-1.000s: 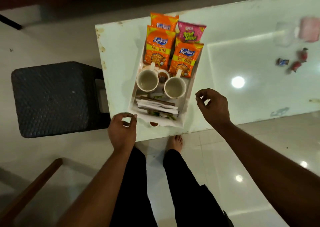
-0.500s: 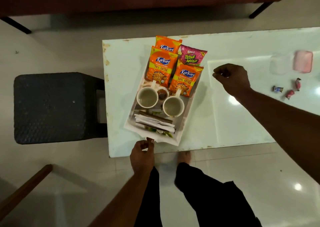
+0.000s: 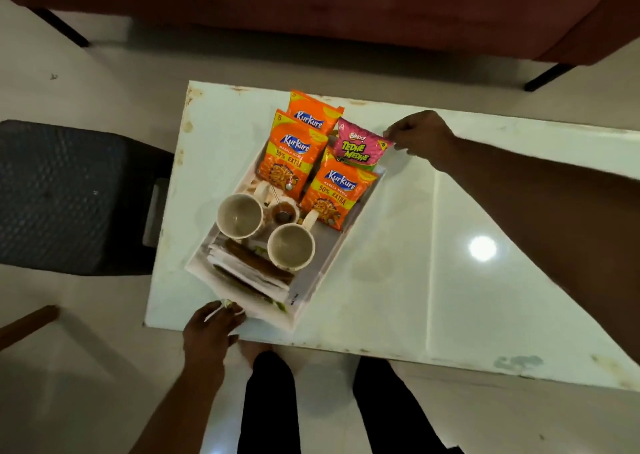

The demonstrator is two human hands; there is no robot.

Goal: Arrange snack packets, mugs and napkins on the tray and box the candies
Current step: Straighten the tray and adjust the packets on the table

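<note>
A white tray sits askew on the white table. Its far end holds three orange snack packets and a pink snack packet. Two empty mugs stand mid-tray, and folded napkins lie at the near end. My left hand grips the tray's near left corner. My right hand pinches the pink packet's upper right corner, just past the tray's far right corner. No candies or box are in view.
A small brown bowl with a strainer sits between the mugs. A dark woven stool stands against the table's left side. A red sofa lies beyond the table. My legs are at the near table edge.
My right hand moved from the table's middle to the pink packet's corner. My left hand went to the tray's near edge, and the tray has turned askew. The candies left the view.
</note>
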